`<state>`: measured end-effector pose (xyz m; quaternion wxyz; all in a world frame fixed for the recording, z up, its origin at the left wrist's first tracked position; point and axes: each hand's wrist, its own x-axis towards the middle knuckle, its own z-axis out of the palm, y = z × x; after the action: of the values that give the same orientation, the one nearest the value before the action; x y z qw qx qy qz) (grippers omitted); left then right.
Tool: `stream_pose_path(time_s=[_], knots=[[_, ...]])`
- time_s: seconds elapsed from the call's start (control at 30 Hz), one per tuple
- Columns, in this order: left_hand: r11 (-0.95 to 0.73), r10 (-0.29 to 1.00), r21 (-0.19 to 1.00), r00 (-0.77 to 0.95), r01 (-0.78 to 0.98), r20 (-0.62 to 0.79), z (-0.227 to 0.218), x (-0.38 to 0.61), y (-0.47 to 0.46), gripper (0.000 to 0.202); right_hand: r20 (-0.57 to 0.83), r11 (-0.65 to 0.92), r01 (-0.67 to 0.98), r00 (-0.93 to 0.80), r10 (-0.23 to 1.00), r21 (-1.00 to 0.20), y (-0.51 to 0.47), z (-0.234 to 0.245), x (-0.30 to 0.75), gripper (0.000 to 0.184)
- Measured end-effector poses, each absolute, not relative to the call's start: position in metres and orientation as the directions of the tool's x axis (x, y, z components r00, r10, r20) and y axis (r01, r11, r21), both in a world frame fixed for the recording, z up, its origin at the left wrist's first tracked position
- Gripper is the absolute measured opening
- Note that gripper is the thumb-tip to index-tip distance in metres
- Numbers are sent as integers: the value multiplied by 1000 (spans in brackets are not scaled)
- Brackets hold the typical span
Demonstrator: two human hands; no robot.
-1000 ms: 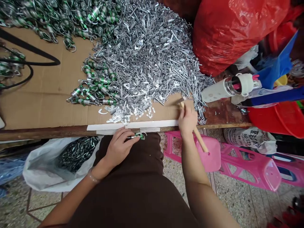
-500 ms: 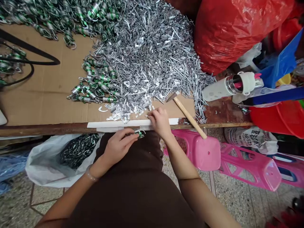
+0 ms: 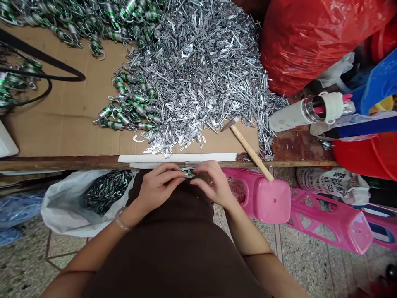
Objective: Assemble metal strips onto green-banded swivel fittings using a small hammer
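My left hand (image 3: 161,182) pinches a small green-and-silver metal fitting (image 3: 187,173) between thumb and fingertips, just off the table's front edge. From the other side my right hand (image 3: 214,180) has its thumb and forefinger closed around the fitting's right end; anything smaller in those fingertips is too small to make out. Beyond both hands spreads a heap of small silver plates and pins (image 3: 204,70). Several similar green-and-silver fittings (image 3: 130,105) lie left of that heap, with a loose silver hook (image 3: 138,138) below them.
A wooden-handled hammer (image 3: 251,153) overhangs the table edge on the right. Farther right are a white bottle (image 3: 288,117) and a red plastic bag (image 3: 310,41). Below stand pink stools (image 3: 273,203) and a white sack (image 3: 58,211) of dark metal parts. Black straps (image 3: 46,66) cross the left side.
My right hand has left the edge of the plate heap and come down to the fitting. My left hand has shifted slightly right, still holding it. The view has moved a little.
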<state>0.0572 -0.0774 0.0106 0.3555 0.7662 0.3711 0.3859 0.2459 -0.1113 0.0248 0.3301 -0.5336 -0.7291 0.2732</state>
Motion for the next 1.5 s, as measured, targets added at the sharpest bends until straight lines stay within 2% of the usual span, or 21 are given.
stream_pose_path(time_s=[0.1, 0.23, 0.4, 0.53, 0.63, 0.73, 0.8, 0.87, 0.97, 1.07, 1.13, 1.23, 1.33, 1.43, 1.5], knots=[[-310, 916, 906, 344, 287, 205, 10, 60, -79, 5, 127, 137, 670, -64, 990, -730, -114, 18, 243, 14], [-161, 964, 928, 256, 336, 74, 9, 63, -82, 4, 203, 136, 772, -9, 979, -621, -120, 15, 231, 16], [-136, 970, 896, 239, 424, 34, 10, 66, -85, 5, 239, 155, 865, -42, 970, -478, -122, 17, 225, 17], [-159, 970, 871, 237, 464, 50, 9, 68, -87, 6, 324, 230, 877, -91, 942, -422, -123, 15, 224, 16], [-175, 964, 864, 259, 472, 55, 9, 68, -87, 5, 316, 224, 874, -86, 945, -431, -123, 12, 223, 16], [-210, 941, 867, 335, 452, 54, 9, 65, -85, 6, 206, 195, 830, -100, 974, -523, -121, 13, 224, 15], [-275, 920, 857, 378, 436, 103, 7, 62, -84, 5, 128, 184, 801, -135, 983, -570, -118, 15, 226, 15], [-417, 878, 799, 420, 434, 230, 0, 58, -82, 6, 40, 141, 795, -145, 989, -590, -112, 16, 227, 14], [-679, 726, 568, 537, 465, 429, -18, 52, -80, 16, -119, 10, 785, -107, 987, -620, -103, 13, 227, 13], [-778, 628, 338, 624, 530, 466, -35, 49, -76, 25, -212, -101, 786, -39, 976, -609, -95, 8, 227, 12], [-783, 616, 271, 639, 560, 462, -40, 50, -75, 25, -230, -139, 804, 3, 973, -577, -90, 5, 228, 10], [-757, 650, 273, 640, 594, 409, -35, 55, -76, 24, -236, -140, 788, -7, 972, -599, -78, 3, 234, 7], [-706, 708, 307, 628, 638, 323, -23, 60, -77, 22, -164, -78, 790, -29, 986, -608, -55, 0, 243, 9], [-679, 733, 325, 625, 658, 267, -17, 62, -78, 21, -88, 66, 867, -126, 988, -494, -30, -4, 248, 12], [-662, 748, 358, 612, 658, 258, -17, 61, -78, 21, -96, 151, 889, -212, 973, -433, -19, -3, 248, 13]])
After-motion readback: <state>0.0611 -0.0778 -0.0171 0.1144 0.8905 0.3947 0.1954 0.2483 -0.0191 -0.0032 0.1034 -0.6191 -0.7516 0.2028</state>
